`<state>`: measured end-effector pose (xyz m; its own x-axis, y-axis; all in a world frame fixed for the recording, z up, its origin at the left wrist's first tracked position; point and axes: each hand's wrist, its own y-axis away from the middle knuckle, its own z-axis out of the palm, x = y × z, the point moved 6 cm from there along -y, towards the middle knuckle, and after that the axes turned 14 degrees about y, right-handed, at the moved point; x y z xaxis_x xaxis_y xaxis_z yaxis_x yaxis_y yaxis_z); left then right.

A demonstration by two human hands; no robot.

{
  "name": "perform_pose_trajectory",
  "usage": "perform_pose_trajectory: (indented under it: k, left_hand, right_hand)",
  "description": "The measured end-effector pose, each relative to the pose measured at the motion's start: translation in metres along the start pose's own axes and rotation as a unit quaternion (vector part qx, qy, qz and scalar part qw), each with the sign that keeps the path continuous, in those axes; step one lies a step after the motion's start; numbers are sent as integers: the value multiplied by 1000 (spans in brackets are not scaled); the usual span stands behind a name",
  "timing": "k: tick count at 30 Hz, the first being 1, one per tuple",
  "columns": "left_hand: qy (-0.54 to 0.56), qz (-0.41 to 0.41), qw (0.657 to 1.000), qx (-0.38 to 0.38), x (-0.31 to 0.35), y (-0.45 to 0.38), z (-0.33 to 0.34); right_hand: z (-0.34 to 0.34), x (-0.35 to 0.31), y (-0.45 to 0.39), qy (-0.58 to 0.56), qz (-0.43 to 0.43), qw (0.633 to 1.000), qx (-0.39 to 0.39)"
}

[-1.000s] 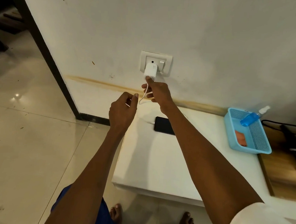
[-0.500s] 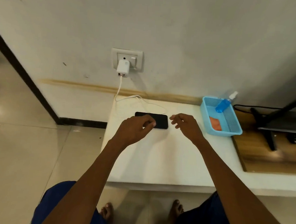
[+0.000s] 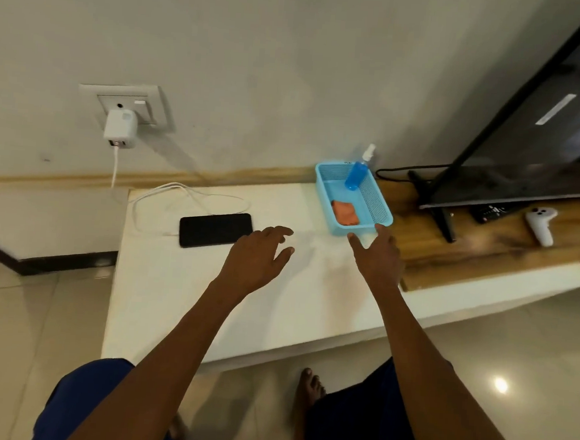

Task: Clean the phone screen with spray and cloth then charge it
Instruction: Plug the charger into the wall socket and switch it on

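Two hands: left hand (image 3: 259, 252) and right hand (image 3: 378, 257) — fingers spread, holding nothing.
Phone (image 3: 216, 229): flat, just left of the left hand, long axis sideways, cable (image 3: 167, 190) attached.
Basket (image 3: 375, 205): at the right fingertips — spray bottle (image 3: 357, 174) and cloth (image 3: 345, 212) inside.
Nearer hand: right, for the basket.

Left hand (image 3: 257, 253) now lifted off the phone (image 3: 216, 229), fingers spread, just right of it. Right hand (image 3: 378, 257) now moved right, fingertips reaching the near edge of the blue basket (image 3: 360, 230). Neither holding anything.
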<state>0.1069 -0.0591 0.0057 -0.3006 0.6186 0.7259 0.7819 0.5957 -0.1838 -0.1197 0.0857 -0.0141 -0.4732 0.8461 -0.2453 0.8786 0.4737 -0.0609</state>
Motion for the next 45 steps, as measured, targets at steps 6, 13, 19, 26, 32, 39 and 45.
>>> perform_pose_trajectory:
  k: [6,13,19,26,32,39,45]
  left_hand:
    - [-20,4,1000,-18,12,-17,35]
    - [118,-75,990,-22,18,-44,69]
    - [330,-246,910,-42,13,-90,111]
    - [364,-266,892,35,19,-114,140]
    - [371,-287,878,94,15,-103,136]
    - [371,-280,883,64,14,-108,135]
    - [394,-273,877,46,14,-115,141]
  right_hand:
    - [23,9,-16,4,0,997,-72]
    - [27,14,-37,-44,31,995,-79]
    - [26,33,-61,-175,21,981,-81]
    - [20,48,-74,-123,-4,991,-50]
    - [22,43,-71,-111,-21,991,-66]
    - [21,39,-74,-64,-14,996,-61]
    - [24,45,-81,-67,2,995,-67]
